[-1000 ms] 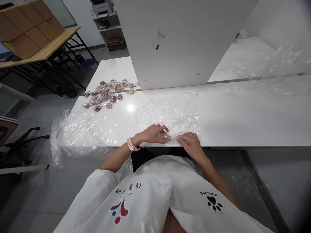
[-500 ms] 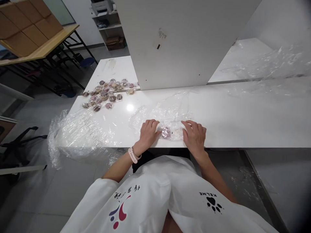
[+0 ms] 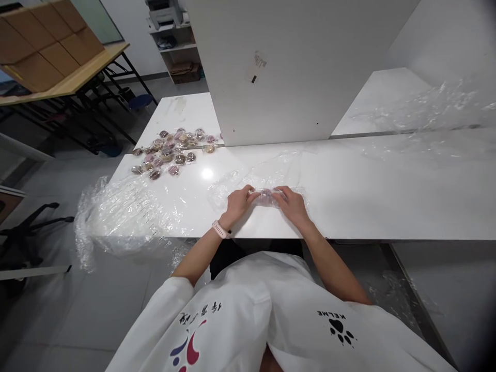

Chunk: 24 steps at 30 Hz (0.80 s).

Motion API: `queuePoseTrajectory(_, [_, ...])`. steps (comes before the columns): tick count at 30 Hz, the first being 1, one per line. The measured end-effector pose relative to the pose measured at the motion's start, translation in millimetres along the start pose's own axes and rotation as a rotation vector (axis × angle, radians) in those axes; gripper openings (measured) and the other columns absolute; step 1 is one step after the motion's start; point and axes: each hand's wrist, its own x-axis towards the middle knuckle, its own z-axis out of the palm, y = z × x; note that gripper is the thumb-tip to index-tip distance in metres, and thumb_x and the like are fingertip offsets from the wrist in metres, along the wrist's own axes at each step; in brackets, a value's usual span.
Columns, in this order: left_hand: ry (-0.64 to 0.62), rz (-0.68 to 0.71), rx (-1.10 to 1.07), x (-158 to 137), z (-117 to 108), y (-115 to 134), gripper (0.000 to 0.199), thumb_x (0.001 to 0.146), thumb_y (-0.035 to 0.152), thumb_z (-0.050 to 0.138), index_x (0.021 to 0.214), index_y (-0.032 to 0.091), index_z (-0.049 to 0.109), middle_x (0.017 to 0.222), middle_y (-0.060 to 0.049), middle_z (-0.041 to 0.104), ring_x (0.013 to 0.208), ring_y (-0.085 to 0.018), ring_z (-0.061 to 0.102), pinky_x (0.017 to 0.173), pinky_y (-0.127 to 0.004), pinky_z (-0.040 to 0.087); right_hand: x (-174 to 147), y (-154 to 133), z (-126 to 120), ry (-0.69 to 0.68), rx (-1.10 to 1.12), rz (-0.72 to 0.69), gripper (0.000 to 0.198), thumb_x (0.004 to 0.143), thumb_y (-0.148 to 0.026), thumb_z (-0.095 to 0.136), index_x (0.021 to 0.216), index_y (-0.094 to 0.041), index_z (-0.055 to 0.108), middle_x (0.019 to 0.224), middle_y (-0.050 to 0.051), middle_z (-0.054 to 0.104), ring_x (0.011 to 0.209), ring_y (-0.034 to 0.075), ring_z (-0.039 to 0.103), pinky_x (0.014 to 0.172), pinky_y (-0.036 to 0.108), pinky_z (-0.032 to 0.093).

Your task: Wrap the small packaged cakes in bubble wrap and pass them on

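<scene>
In front of me on the white table lies a crinkled sheet of clear plastic wrap [image 3: 271,170]. A small pinkish-purple round piece [image 3: 265,198] shows through the plastic folded over it, close to the table's front part. My left hand [image 3: 237,203], with a pale pink band on its wrist, pinches the folded wrap at the left of this piece. From the other side, my right hand [image 3: 290,204] grips the same fold, thumb and fingers closed on it. What the pink piece is, I cannot make out.
Several small brown, tan and pink wrapped pieces [image 3: 166,152] lie spread at the table's left. A heap of clear plastic wrap [image 3: 124,217] hangs over the left front edge. A tall white panel [image 3: 287,77] stands behind, with more plastic film [image 3: 437,111] at the right.
Both hands have moved away from my body, carrying the folded wrap and pink piece along. My right hand has come left, closer to my left hand.
</scene>
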Motion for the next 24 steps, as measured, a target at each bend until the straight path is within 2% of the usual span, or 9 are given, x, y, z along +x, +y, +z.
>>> queuePoseTrajectory(2, [0.112,0.040,0.087,8.4,-0.6,8.1,0.027,0.098,0.037,0.053,0.115,0.017,0.062,0.095,-0.011,0.070,0.092,-0.027,0.066,0.078,-0.040,0.050,14.1,-1.4,3.6,0.053,-0.039,0.063,0.043,0.092,-0.056,0.049,0.109,-0.021,0.066,0.084,0.006,0.071,0.078,0.024,0.066,0.068,0.033,0.046])
queuePoseTrajectory(4, [0.191,0.202,0.158,5.8,3.0,14.5,0.026,0.098,0.022,0.049,0.121,0.019,0.059,0.119,-0.013,0.067,0.116,-0.029,0.059,0.097,-0.047,0.045,21.7,-3.0,6.5,0.069,-0.062,0.077,0.039,0.092,-0.052,0.051,0.109,-0.020,0.065,0.081,0.006,0.070,0.080,0.025,0.065,0.067,0.032,0.044])
queuePoseTrajectory(6, [0.152,0.370,0.188,-3.4,8.8,17.4,0.037,0.097,0.015,0.045,0.133,0.020,0.052,0.137,-0.012,0.059,0.133,-0.029,0.049,0.111,-0.052,0.036,24.1,-4.8,7.3,0.059,-0.067,0.071,0.032,0.093,-0.046,0.049,0.105,-0.022,0.065,0.082,0.005,0.070,0.080,0.024,0.064,0.068,0.032,0.042])
queuePoseTrajectory(8, [0.070,0.436,0.208,-13.7,13.5,17.3,0.048,0.096,0.020,0.047,0.144,0.019,0.042,0.149,-0.013,0.049,0.141,-0.031,0.040,0.115,-0.055,0.030,23.2,-6.8,5.4,0.034,-0.072,0.065,0.027,0.094,-0.041,0.047,0.098,-0.022,0.066,0.085,0.005,0.071,0.079,0.022,0.064,0.069,0.031,0.042])
queuePoseTrajectory(10, [0.020,0.403,0.222,-23.0,14.5,16.3,0.055,0.095,0.025,0.050,0.148,0.017,0.037,0.154,-0.016,0.042,0.141,-0.033,0.040,0.112,-0.055,0.034,19.7,-8.6,1.9,-0.004,-0.076,0.057,0.026,0.095,-0.038,0.046,0.093,-0.022,0.066,0.086,0.005,0.071,0.077,0.021,0.063,0.069,0.031,0.042])
queuePoseTrajectory(13, [-0.012,0.353,0.223,-38.5,11.6,17.8,0.051,0.094,0.026,0.053,0.143,0.019,0.042,0.149,-0.014,0.048,0.125,-0.032,0.053,0.096,-0.046,0.047,6.3,-10.2,-4.3,-0.094,-0.063,0.024,0.028,0.094,-0.037,0.045,0.091,-0.020,0.067,0.082,0.004,0.071,0.073,0.020,0.063,0.068,0.031,0.044])
queuePoseTrajectory(18, [0.051,0.312,0.200,-70.3,15.0,29.2,0.048,0.093,0.028,0.057,0.139,0.027,0.045,0.144,-0.011,0.052,0.118,-0.031,0.053,0.091,-0.045,0.047,-26.8,-2.8,-17.9,-0.148,0.001,-0.096,0.029,0.093,-0.034,0.046,0.106,-0.023,0.070,0.099,0.004,0.074,0.081,0.020,0.067,0.075,0.033,0.050])
queuePoseTrajectory(21, [0.088,0.257,0.178,-77.4,20.3,35.0,0.046,0.094,0.030,0.056,0.138,0.027,0.046,0.143,-0.011,0.053,0.118,-0.031,0.052,0.093,-0.047,0.046,-38.2,15.1,-39.1,-0.018,-0.056,-0.079,0.029,0.090,-0.032,0.048,0.107,-0.025,0.071,0.104,0.005,0.074,0.084,0.021,0.067,0.077,0.036,0.051])
queuePoseTrajectory(24, [0.087,0.237,0.174,-75.3,22.5,37.2,0.041,0.096,0.031,0.053,0.136,0.026,0.048,0.142,-0.010,0.054,0.116,-0.031,0.052,0.093,-0.047,0.045,-50.6,40.8,-70.1,0.270,-0.265,0.063,0.031,0.090,-0.031,0.046,0.104,-0.021,0.072,0.098,0.008,0.073,0.080,0.022,0.064,0.073,0.036,0.049])
